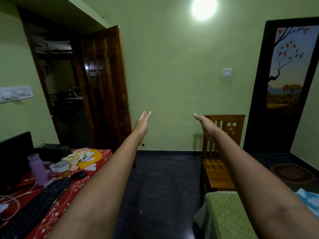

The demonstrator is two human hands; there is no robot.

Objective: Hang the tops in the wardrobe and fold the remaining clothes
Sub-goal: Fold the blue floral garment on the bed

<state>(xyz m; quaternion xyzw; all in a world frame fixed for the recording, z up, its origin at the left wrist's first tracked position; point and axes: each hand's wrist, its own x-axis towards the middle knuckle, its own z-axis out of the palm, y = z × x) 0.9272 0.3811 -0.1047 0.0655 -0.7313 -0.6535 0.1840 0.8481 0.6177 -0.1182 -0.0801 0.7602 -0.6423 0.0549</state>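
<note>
Both arms stretched forward at chest height over dark floor (pixel 160 183), bare from wall to near edge. Left hand (pixel 143 121) flat, fingers straight and close together, holding nothing. Right hand (pixel 204 123) likewise flat, fingers straight, empty, in front of chair (pixel 217 163). Hands well apart, a broad gap of green wall (pixel 172 75) between. Left side hemmed by table (pixel 96 163) in red cloth, carrying keyboard (pixel 34 206), mouse (pixel 79 174), bottle (pixel 38 169), pale crumpled cloth (pixel 77 156). Wooden door (pixel 103 87) swung open beyond. Right side bounded by chair, green patterned bedding (pixel 224 216), and a blue-white fabric (pixel 309 199) at far right edge. Cannot tell which of these is clothing to sort.
</note>
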